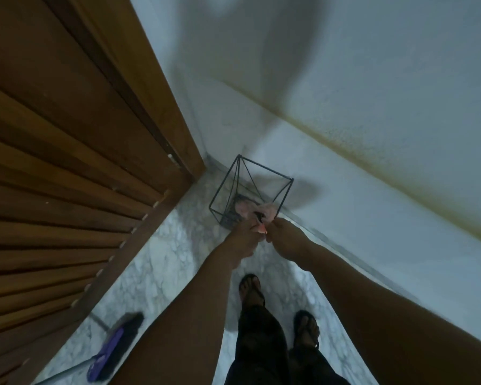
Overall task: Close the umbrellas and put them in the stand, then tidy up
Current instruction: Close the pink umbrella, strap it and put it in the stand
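Stand (250, 195): is being kept in the corner, beside the door (67, 162).
Umbrella (257, 211): pink, folded, is being lowered into the stand.
Left hand (240, 240), right hand (285, 238): both are being kept pinched on its handle end, probably for steadying.

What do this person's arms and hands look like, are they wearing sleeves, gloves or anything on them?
Both forearms are bare, with no sleeves in view. The left hand and right hand wear no gloves, and no watch or bracelet shows at the wrists. The picture is too blurred to tell about rings. Lower down, dark trousers and open black sandals are visible.
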